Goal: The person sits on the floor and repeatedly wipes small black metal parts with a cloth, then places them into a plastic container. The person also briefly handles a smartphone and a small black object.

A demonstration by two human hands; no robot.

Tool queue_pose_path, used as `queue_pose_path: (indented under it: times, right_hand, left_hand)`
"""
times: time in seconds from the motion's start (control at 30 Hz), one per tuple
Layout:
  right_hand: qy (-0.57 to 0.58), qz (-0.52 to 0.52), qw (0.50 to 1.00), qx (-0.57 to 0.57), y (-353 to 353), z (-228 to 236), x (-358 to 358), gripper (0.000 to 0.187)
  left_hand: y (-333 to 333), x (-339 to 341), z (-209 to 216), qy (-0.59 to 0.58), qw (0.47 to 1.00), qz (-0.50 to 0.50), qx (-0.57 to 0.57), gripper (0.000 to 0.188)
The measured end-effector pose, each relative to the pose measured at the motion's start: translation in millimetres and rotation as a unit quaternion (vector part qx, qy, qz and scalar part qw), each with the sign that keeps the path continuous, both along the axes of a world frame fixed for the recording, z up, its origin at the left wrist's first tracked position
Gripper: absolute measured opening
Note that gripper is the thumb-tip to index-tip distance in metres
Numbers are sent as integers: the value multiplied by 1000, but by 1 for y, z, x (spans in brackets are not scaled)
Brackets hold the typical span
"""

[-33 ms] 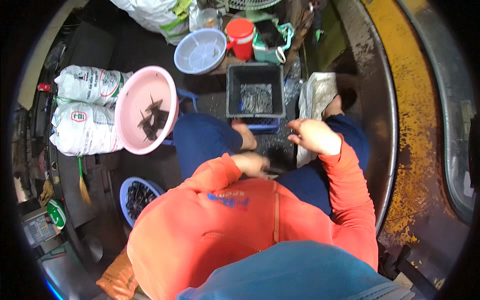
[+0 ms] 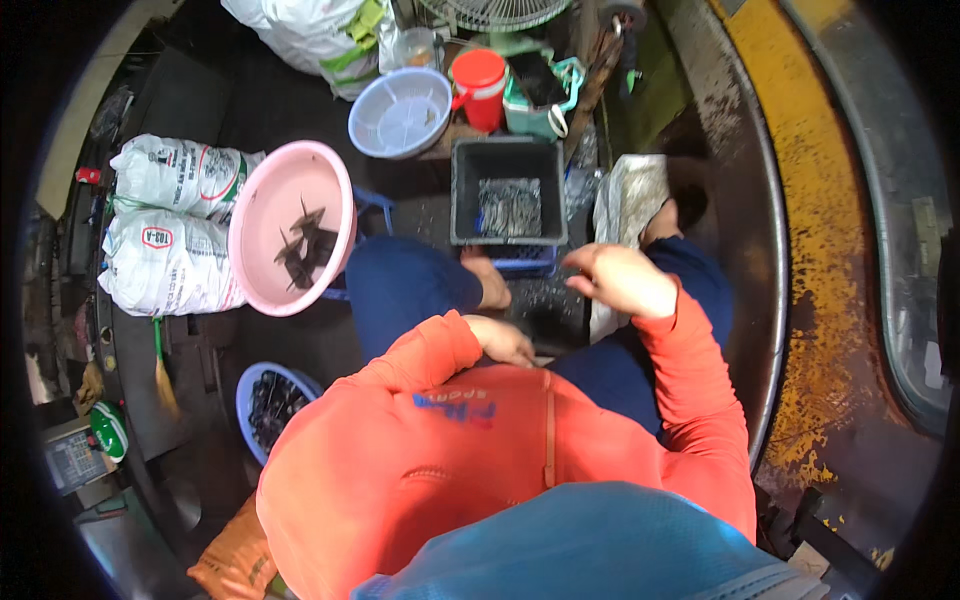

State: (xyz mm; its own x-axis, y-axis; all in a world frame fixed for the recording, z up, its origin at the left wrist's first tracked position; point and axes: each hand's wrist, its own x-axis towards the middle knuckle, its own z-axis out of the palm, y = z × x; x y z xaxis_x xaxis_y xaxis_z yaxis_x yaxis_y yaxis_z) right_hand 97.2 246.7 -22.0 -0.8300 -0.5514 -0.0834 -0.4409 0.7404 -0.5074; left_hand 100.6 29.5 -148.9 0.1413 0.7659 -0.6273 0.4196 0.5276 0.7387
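My left hand [image 2: 504, 341] is low in front of my body, closed, its fingertips partly hidden beside a small pale edge between my thighs. What it grips cannot be made out. My right hand [image 2: 628, 279] is raised above my right thigh, its fingers bent and a little apart, with nothing visible in them. Ahead of both hands stands a black rectangular bin [image 2: 463, 190] with many small, shiny grey pieces [image 2: 510, 207] in it. To the left, a pink basin [image 2: 262, 218] holds several dark, flat, pointed pieces [image 2: 310, 247].
A purple-blue basin [image 2: 243, 412] of dark pieces sits by my left side. Two white sacks [image 2: 165, 262] lie beyond the pink basin. Farther off are a pale blue basin [image 2: 398, 112], a red lidded jug [image 2: 479, 90] and a fan [image 2: 495, 12]. A rusty yellow metal side [image 2: 815, 300] borders the right.
The view has shifted slightly, so the bin and jug appear lower. My right hand has dropped a little, and my left hand looks less blurred.
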Motion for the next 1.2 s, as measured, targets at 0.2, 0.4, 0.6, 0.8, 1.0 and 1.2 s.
queue_pose_path:
  times: [0.2, 0.4, 0.6, 0.8, 1.0, 1.2]
  right_hand:
    - [-169, 474, 657, -561, -64, 73, 66, 23]
    - [-131, 469, 658, -574, -96, 68, 84, 30]
    - [-169, 494, 719, -460, -97, 91, 76, 35]
    - [-148, 614, 424, -649, -56, 167, 63, 23]
    - [97, 307, 545, -774, -10, 154, 30, 17]
    - [60, -158, 981, -96, 8, 22, -42, 22]
  left_hand:
    - [13, -73, -58, 244, 962, 120, -26, 68]
    - [24, -69, -76, 193, 975, 108, 29, 72]
    - [24, -55, -89, 153, 988, 16, -21, 71]
    - [21, -67, -70, 194, 976, 76, -63, 70]
    - [20, -62, -61, 191, 978, 58, -59, 71]
    - [22, -64, -63, 203, 975, 60, -68, 73]
